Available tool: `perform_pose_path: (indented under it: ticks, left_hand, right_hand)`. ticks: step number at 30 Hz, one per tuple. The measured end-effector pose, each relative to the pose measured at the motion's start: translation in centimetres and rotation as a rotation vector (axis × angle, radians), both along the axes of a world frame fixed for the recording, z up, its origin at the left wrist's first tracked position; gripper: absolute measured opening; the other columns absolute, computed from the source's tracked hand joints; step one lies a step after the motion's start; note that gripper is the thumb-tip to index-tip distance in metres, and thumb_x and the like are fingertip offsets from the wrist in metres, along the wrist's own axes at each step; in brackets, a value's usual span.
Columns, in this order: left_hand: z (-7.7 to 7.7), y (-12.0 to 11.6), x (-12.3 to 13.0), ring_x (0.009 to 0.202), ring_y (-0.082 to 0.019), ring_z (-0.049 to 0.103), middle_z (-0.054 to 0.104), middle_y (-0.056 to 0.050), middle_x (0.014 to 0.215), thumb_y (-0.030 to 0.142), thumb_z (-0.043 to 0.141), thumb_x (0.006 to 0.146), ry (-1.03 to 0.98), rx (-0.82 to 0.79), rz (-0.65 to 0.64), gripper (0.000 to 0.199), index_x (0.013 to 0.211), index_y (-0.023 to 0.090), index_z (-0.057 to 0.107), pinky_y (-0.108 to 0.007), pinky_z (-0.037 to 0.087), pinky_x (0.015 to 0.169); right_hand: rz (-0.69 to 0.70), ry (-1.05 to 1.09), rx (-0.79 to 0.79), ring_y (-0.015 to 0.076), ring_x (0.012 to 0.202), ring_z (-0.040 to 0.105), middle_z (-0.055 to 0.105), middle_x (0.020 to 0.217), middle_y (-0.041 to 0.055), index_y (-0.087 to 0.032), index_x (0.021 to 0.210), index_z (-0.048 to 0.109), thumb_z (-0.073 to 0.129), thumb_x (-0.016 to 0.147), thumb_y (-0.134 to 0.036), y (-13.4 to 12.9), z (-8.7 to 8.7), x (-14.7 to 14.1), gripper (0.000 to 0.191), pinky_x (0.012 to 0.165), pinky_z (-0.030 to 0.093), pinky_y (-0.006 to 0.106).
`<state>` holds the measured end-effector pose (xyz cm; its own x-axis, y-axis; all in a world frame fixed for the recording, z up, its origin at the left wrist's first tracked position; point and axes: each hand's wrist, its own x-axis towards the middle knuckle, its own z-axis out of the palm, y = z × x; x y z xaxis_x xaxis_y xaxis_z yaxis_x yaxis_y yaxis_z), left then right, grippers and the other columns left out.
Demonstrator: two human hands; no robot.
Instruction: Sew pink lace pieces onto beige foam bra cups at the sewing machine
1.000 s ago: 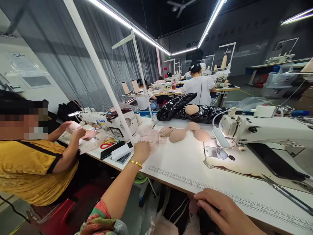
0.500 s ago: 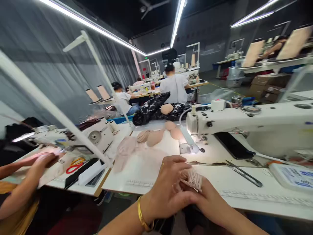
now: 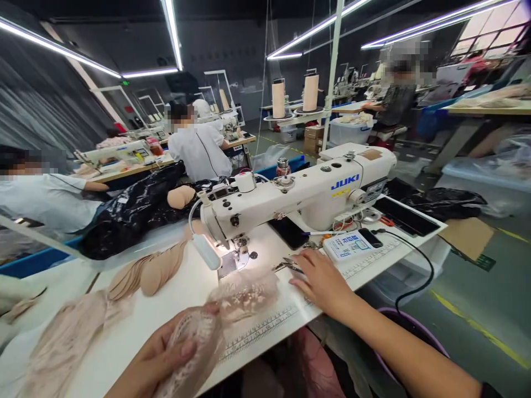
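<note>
My left hand grips a bunched piece of pale lace fabric at the table's front edge. More of the lace spreads over the tabletop, just in front of the sewing machine's needle area. My right hand is at the metal tweezers, its thumb and forefinger around their end. The tweezers' tips point left, towards the lace. A white sewing machine stands behind both hands, its lamp lit over the needle plate.
Beige oval pads and loose lace lie on the left. A black phone and a white box are beside the machine. Behind it are a black plastic bag and a seated person in white.
The view has turned right. My hands, together around the lace before, are now apart: the left keeps the lace, the right has moved to the tweezers.
</note>
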<state>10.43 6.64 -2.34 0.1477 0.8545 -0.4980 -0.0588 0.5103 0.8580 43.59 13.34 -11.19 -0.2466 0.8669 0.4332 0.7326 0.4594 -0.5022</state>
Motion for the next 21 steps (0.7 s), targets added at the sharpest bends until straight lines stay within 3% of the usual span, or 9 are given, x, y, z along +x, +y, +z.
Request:
perform_pose_path:
  ticks: [3,5,8,10,12,14,18,21]
  left_hand:
    - [0.6,0.5,-0.4,0.091,-0.026,0.07,0.076,-0.006,0.103,0.045,0.087,0.072,0.059,0.111,-0.028,0.066,0.131,0.024,0.066,-0.031,0.056,0.077]
    - [0.5,0.7,-0.4,0.1,-0.027,0.068,0.072,-0.009,0.12,0.044,0.085,0.076,0.072,0.203,-0.122,0.068,0.136,0.022,0.063,-0.031,0.055,0.082]
    - [0.1,0.3,-0.5,0.112,-0.027,0.063,0.061,-0.01,0.141,0.041,0.083,0.08,0.067,0.268,-0.227,0.071,0.144,0.025,0.056,-0.031,0.053,0.089]
    - [0.0,-0.1,-0.7,0.114,-0.027,0.062,0.059,-0.009,0.145,0.038,0.082,0.081,0.045,0.271,-0.272,0.075,0.148,0.027,0.051,-0.032,0.052,0.09]
    - [0.0,-0.6,-1.1,0.117,-0.027,0.061,0.058,-0.008,0.145,0.035,0.081,0.081,0.025,0.281,-0.314,0.078,0.151,0.028,0.048,-0.034,0.052,0.094]
    - [0.0,-0.9,-1.6,0.118,-0.026,0.06,0.058,-0.007,0.144,0.034,0.081,0.081,0.024,0.305,-0.337,0.078,0.151,0.027,0.047,-0.035,0.05,0.098]
    - [-0.4,-1.2,-2.4,0.113,-0.025,0.06,0.063,-0.007,0.133,0.036,0.08,0.082,0.018,0.333,-0.365,0.076,0.151,0.026,0.048,-0.037,0.048,0.101]
    - [-0.9,-1.2,-2.8,0.109,-0.024,0.06,0.064,-0.007,0.131,0.038,0.079,0.081,0.016,0.361,-0.38,0.075,0.15,0.026,0.05,-0.036,0.048,0.098]
  right_hand:
    - [-0.052,-0.284,0.057,0.0337,0.096,0.062,0.066,0.102,0.0181,-0.012,0.104,0.067,0.052,0.098,-0.015,0.9,-2.2,0.9,0.016,0.086,0.053,0.05]
    - [-0.022,-0.253,0.045,0.0311,0.09,0.063,0.066,0.093,0.0155,-0.013,0.096,0.064,0.042,0.1,-0.011,0.7,-2.3,0.3,0.022,0.082,0.052,0.046]
    - [0.154,0.013,-0.076,0.0226,0.078,0.064,0.066,0.087,0.0072,-0.018,0.104,0.058,0.035,0.107,-0.02,-1.0,-0.3,-2.4,0.023,0.072,0.052,0.034]
    - [0.314,0.119,-0.104,0.0199,0.084,0.065,0.069,0.095,0.0052,-0.021,0.115,0.056,0.04,0.109,-0.03,-2.5,1.6,-4.8,0.02,0.073,0.051,0.03]
    - [0.391,0.084,0.017,0.0207,0.089,0.064,0.069,0.099,0.0057,-0.022,0.115,0.059,0.047,0.108,-0.035,-3.6,3.1,-7.4,0.019,0.076,0.049,0.03]
    - [0.37,-0.022,0.185,0.0209,0.083,0.061,0.068,0.091,0.0053,-0.02,0.105,0.063,0.048,0.108,-0.034,-4.0,4.0,-9.7,0.021,0.073,0.044,0.032]
    - [0.272,-0.222,0.419,0.0189,0.072,0.055,0.064,0.077,0.0029,-0.02,0.09,0.064,0.048,0.106,-0.023,-3.7,4.1,-13.4,0.023,0.067,0.037,0.033]
    - [0.267,-0.265,0.507,0.0173,0.068,0.052,0.061,0.071,0.0013,-0.02,0.082,0.061,0.045,0.104,-0.016,-3.7,4.3,-15.2,0.028,0.064,0.034,0.032]
